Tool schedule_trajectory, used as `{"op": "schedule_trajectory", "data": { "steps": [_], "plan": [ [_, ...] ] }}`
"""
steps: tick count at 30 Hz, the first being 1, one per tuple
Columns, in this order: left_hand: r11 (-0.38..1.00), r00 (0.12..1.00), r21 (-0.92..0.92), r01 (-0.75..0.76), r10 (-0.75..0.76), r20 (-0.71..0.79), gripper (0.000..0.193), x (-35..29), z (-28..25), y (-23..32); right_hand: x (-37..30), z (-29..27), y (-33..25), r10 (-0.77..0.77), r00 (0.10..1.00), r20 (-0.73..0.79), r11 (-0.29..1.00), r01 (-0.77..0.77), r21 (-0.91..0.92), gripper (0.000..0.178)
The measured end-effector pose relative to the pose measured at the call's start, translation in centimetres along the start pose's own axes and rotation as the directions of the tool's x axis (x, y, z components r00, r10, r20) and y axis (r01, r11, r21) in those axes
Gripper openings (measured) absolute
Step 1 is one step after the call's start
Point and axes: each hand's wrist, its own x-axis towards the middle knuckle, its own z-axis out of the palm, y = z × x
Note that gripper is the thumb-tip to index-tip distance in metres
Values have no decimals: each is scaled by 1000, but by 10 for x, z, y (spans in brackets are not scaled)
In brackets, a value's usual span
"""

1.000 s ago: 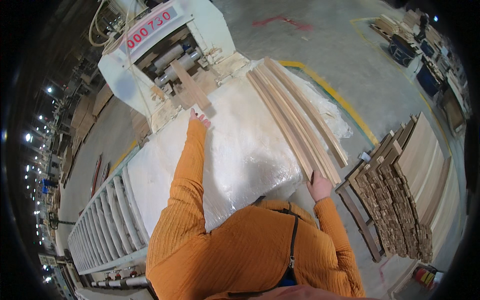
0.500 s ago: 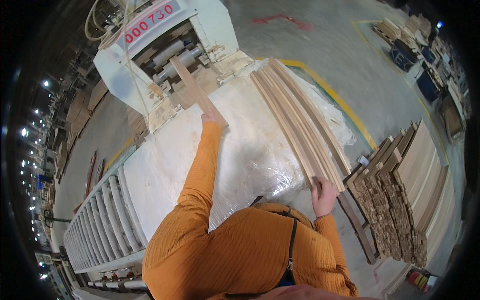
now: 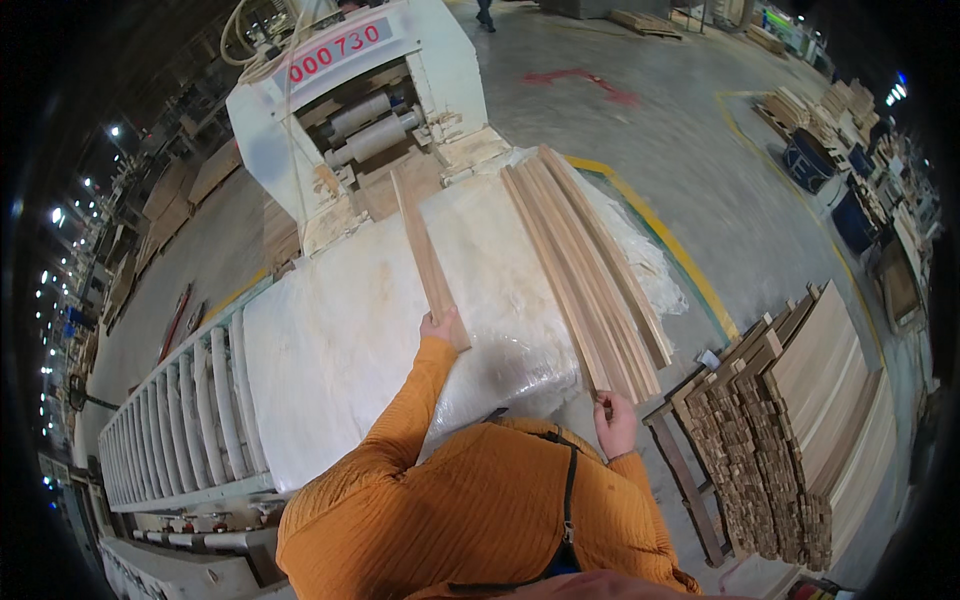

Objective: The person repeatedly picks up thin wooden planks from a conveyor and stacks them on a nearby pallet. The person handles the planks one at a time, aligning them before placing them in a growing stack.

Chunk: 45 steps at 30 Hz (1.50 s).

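My left hand (image 3: pixel 438 325) is closed around the near end of a single wooden strip (image 3: pixel 424 250). That strip lies lengthwise on the plastic-covered table (image 3: pixel 330 320), its far end just short of the machine's metal rollers (image 3: pixel 375 138). To the right, a bundle of several long wooden strips (image 3: pixel 575 265) rests side by side on the table's right part. My right hand (image 3: pixel 614 424) pinches the near end of the bundle's leftmost strip with thumb and fingers.
Ahead stands a white machine (image 3: pixel 270 140) with an opening. A roller conveyor (image 3: pixel 185 420) runs along the left. Near right, a tall pile of boards (image 3: pixel 770 450) sits beside a dark support (image 3: pixel 690 490). Blue drums (image 3: pixel 808 160) and more timber are farther right. A person's legs (image 3: pixel 486 15) show at the back.
The strip in my left hand has come back toward me, away from the rollers. My right hand has shifted to the end of the bundle's leftmost strip. The view has tilted up.
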Motion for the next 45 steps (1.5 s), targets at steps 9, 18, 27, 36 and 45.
{"op": "schedule_trajectory", "data": {
  "steps": [9,18,27,36,45],
  "plan": [
    [986,999,-165,35,-35,3,58,-93,-36,-46,-29,-14,18,-18,991,134,990,-1,139,16],
    [438,997,896,69,11,-82,112,-127,-99,-63,-31,-20,23,-144,954,262,985,113,128,15],
    [576,998,817,2,50,-37,82,-123,-79,-57,-24,33,-3,-170,846,506,911,-60,407,25],
    [1000,873,22,23,-31,486,66,-225,-14,-84,5,91,-40,44,206,978,427,-888,168,45],
    [985,906,-175,-2,76,416,72,-254,-20,-74,2,84,-26,-11,208,978,407,-893,194,30]
  ]
}}
